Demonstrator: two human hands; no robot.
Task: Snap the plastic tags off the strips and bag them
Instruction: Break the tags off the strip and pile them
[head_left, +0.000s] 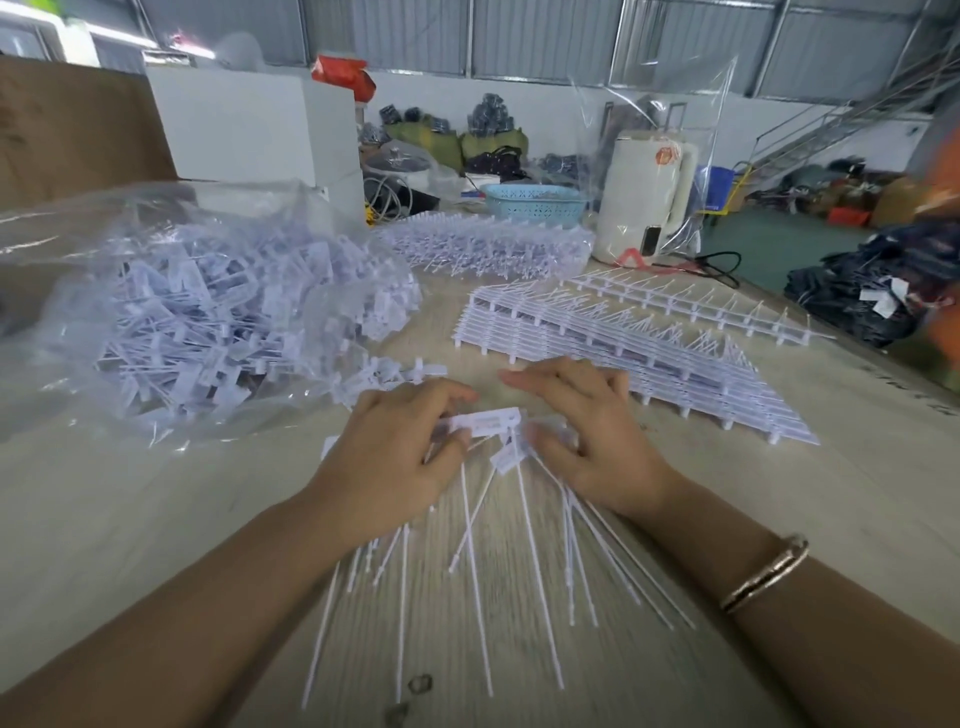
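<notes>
Head view, down over table (675, 519)

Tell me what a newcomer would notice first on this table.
Two hands, left hand and right hand, gather loose white tags at centre, their long tails fanned toward the viewer. Left of them bulges a clear bag of tags; right lies a stack of unsnapped strips.
</notes>
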